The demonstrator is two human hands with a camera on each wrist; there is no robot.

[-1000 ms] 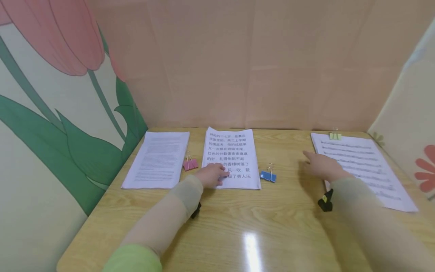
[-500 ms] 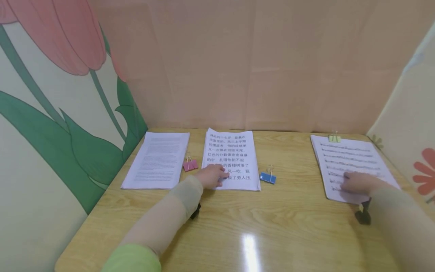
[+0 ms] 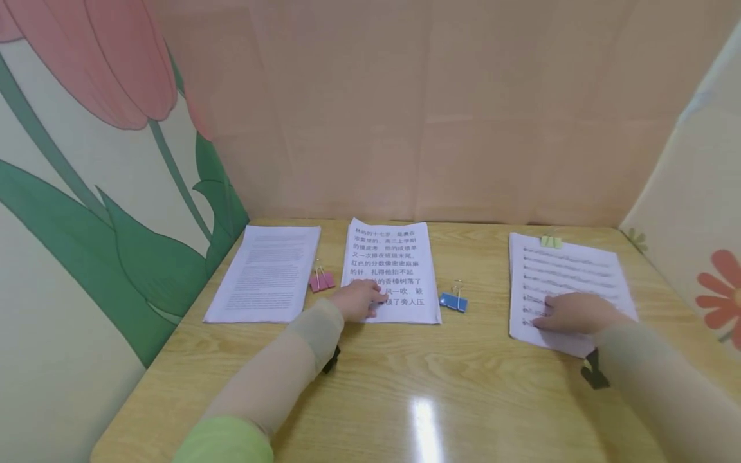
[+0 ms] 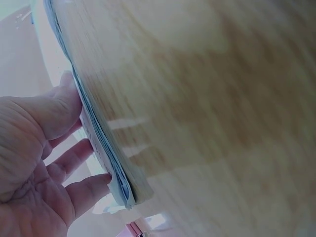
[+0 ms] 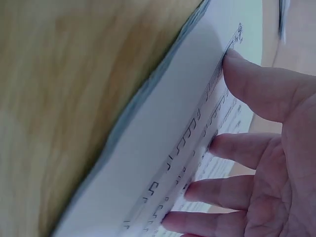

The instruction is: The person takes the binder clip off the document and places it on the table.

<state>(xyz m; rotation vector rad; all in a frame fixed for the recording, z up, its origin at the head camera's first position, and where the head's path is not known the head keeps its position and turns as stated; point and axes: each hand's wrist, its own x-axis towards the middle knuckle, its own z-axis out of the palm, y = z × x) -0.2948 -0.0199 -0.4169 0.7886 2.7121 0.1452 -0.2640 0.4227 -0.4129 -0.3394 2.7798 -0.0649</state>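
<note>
While the left hand [image 3: 360, 299] steadies the text stack [image 3: 392, 270], keep the right hand [image 3: 573, 313] fingers [image 5: 232, 148] spread flat on the music sheets [image 3: 564, 283], sliding evenly.

On the table [image 3: 370, 379], three stacks of paper lie in a row along the far edge. The fine-print stack [image 3: 263, 273] is farthest left; the large-print stack [image 3: 393, 267] sits in the middle; the sheet-music stack [image 3: 564, 273] lies well apart to the right. One binder clip [image 3: 321, 280] lies between the left and middle stacks, a second clip [image 3: 454, 300] just right of the middle stack, and a third clip [image 3: 550, 241] sits on the far edge of the sheet music. The left hand [image 3: 360, 299] rests on the near left corner of the middle stack, the right hand [image 3: 573, 313] on the near part of the sheet music.
</note>
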